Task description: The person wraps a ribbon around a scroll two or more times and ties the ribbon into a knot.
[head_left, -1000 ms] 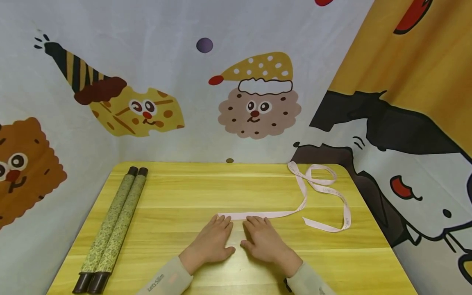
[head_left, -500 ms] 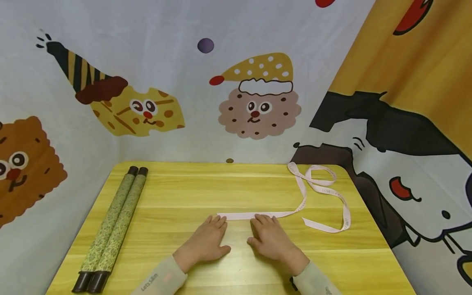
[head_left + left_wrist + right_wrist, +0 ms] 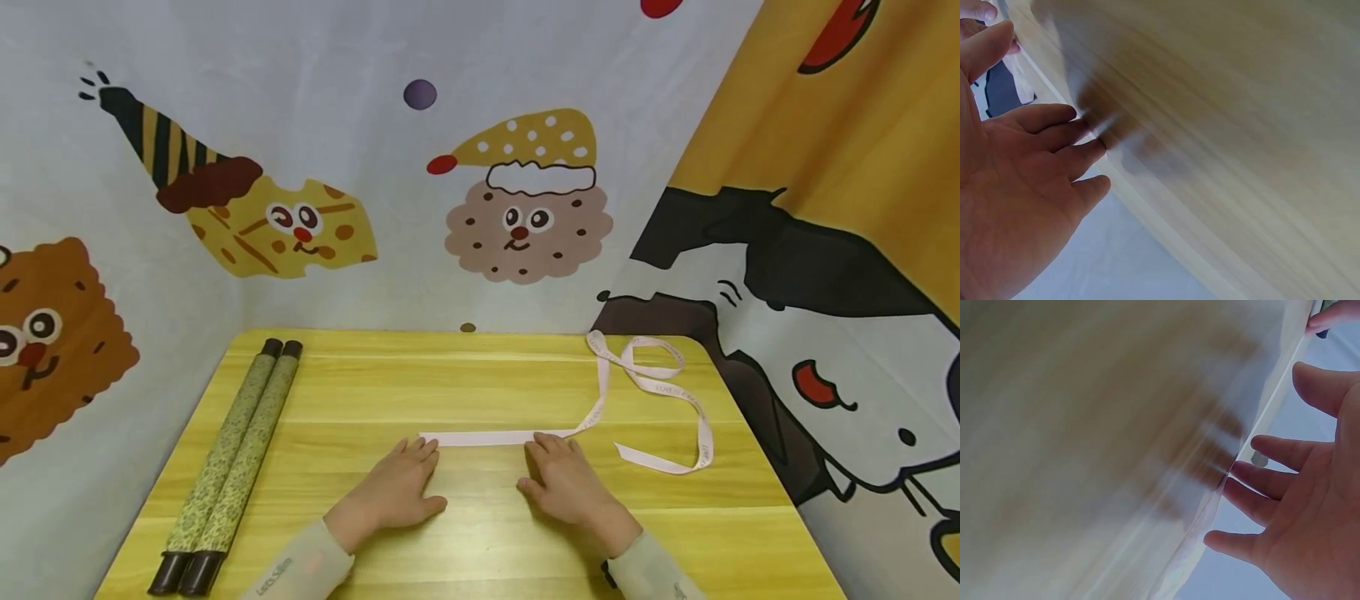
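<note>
A pale pink printed ribbon (image 3: pixel 480 438) runs straight across the middle of the table, then curls back in loops at the right rear. My left hand (image 3: pixel 390 487) lies palm down with its fingertips on the ribbon's left end. Farther right, the fingertips of my right hand (image 3: pixel 570 483) press the ribbon where the straight stretch begins to bend away. Both wrist views show extended fingers: the left hand (image 3: pixel 1029 162) and the right hand (image 3: pixel 1297 494) touch the surface with their fingertips only, palms raised.
Two green patterned rolls with dark end caps (image 3: pixel 238 467) lie side by side along the left of the wooden table (image 3: pixel 480 542). The ribbon's loose end (image 3: pixel 652 458) rests right of my right hand. A cartoon-printed curtain (image 3: pixel 337 83) hangs behind the table.
My hands have moved apart, the left one leftward and the right one rightward. The ribbon's left end has slid left with my left hand, and its bend near the right hand has shifted left.
</note>
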Motion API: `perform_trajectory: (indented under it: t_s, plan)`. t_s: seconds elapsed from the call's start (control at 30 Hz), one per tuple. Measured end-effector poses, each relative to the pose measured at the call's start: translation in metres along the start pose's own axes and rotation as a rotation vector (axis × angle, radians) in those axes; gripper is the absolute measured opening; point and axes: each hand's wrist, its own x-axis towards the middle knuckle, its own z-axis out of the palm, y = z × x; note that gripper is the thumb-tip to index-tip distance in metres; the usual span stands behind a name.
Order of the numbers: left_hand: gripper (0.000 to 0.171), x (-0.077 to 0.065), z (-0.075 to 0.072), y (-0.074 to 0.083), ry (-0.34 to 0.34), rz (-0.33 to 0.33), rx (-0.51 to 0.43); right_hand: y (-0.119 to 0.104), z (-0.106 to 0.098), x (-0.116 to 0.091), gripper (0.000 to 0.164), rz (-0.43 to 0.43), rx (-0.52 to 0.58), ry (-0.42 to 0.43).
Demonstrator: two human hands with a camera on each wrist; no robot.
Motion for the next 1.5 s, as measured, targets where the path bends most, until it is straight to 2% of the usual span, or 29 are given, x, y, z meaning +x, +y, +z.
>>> perform_trajectory:
  t_s: [0.23, 0.73, 1.03, 1.13, 1.23, 1.3, 1.37, 1.43, 1.5]
  plan:
    - [0.075, -0.009, -0.006, -0.006, 0.002, -0.02, -0.047, 0.015, -0.004, -0.009, 0.062, 0.057, -0.002, 0.0]
    - [0.077, -0.027, -0.013, -0.021, 0.025, -0.104, -0.051, 0.046, -0.013, -0.028, 0.061, 0.125, -0.018, 0.029]
    - [0.079, -0.028, -0.014, -0.025, 0.027, -0.111, -0.028, 0.058, -0.017, -0.035, 0.059, 0.173, -0.032, 0.015]
    - [0.076, -0.024, -0.013, -0.025, 0.071, -0.079, 0.005, 0.057, -0.019, -0.035, 0.059, 0.174, -0.025, 0.014]
    - [0.066, -0.015, -0.011, -0.026, 0.155, -0.019, 0.088, 0.057, -0.018, -0.035, 0.058, 0.173, -0.028, 0.021]
    - [0.051, -0.006, -0.009, -0.029, 0.23, 0.016, 0.163, 0.058, -0.018, -0.034, 0.058, 0.172, -0.032, 0.027]
    - [0.029, 0.003, -0.007, -0.032, 0.303, 0.04, 0.237, 0.058, -0.018, -0.034, 0.058, 0.171, -0.032, 0.028]
    - [0.008, 0.01, -0.007, -0.036, 0.354, 0.043, 0.269, 0.059, -0.017, -0.034, 0.058, 0.169, -0.034, 0.027]
    - [0.018, 0.015, -0.008, -0.038, 0.371, 0.042, 0.277, 0.059, -0.018, -0.034, 0.059, 0.171, -0.033, 0.024]
